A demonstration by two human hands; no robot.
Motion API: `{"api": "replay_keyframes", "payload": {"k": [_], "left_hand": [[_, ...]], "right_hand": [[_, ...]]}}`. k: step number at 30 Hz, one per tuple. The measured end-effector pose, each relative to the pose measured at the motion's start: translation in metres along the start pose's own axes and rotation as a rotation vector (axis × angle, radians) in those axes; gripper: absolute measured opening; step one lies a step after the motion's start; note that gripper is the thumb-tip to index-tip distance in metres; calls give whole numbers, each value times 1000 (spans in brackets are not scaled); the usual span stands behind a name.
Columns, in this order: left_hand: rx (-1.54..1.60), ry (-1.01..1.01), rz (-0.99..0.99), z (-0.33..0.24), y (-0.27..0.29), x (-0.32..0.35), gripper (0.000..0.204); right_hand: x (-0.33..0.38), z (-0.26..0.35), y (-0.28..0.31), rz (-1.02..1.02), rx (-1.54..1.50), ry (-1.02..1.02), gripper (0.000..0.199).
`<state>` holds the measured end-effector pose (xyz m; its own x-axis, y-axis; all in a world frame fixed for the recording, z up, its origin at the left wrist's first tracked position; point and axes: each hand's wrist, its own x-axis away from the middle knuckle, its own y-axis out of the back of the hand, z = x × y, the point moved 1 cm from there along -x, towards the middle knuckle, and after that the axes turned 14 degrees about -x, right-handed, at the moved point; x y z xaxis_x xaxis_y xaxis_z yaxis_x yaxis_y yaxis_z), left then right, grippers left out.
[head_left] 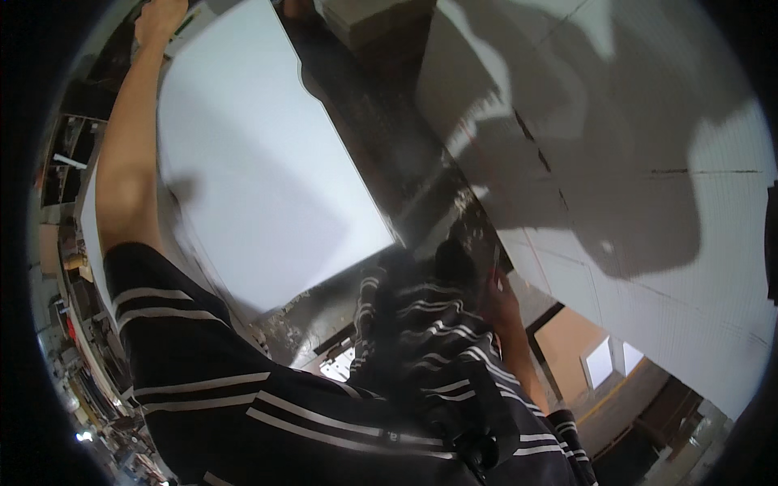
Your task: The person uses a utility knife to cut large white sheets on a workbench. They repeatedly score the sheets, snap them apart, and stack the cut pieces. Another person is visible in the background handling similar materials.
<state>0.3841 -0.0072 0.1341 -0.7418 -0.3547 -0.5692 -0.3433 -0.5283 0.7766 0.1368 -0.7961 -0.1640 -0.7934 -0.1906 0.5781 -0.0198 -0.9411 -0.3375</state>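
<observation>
A large white panel (251,154) with a notched, wavy right edge lies in front of me, left of centre. My left arm stretches along its left side. At the panel's far left corner my left hand (160,23) is closed, beside a pale strip with a greenish edge; what its fingers grip is hidden. Down at my right side, in shadow, my right hand (499,301) is closed near my striped shirt (438,332). A thin, light-coloured sliver stands up from its fingers, too dim to name.
On the right stands a big pale board or stack (616,202) with dark marks and shadows across it. Behind it, low right, is a brown sheet (571,352). Cluttered shelving (69,162) runs along the far left. A pale stack (365,18) sits at the top.
</observation>
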Motion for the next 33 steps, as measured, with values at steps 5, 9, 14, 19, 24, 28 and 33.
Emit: {"api": "replay_keyframes", "payload": {"k": [5, 9, 14, 19, 24, 28, 33], "left_hand": [[33, 164, 437, -67, -65, 117, 56], [36, 226, 431, -101, -81, 187, 56], [68, 203, 411, -98, -74, 198, 57], [81, 227, 454, -99, -65, 195, 58], [64, 219, 486, -102, -62, 194, 59], [80, 202, 457, -102, -64, 195, 60], [89, 171, 426, -108, -69, 201, 62]], "right_hand": [[27, 65, -63, 18, -312, -262, 39], [49, 97, -131, 328, 659, 408, 39], [55, 90, -189, 300, 1156, 934, 51], [56, 79, -201, 184, 1228, 956, 50], [66, 76, -196, 107, 1246, 915, 52], [73, 75, -194, 52, 1294, 888, 52], [75, 74, -197, 25, 1307, 889, 50]]}}
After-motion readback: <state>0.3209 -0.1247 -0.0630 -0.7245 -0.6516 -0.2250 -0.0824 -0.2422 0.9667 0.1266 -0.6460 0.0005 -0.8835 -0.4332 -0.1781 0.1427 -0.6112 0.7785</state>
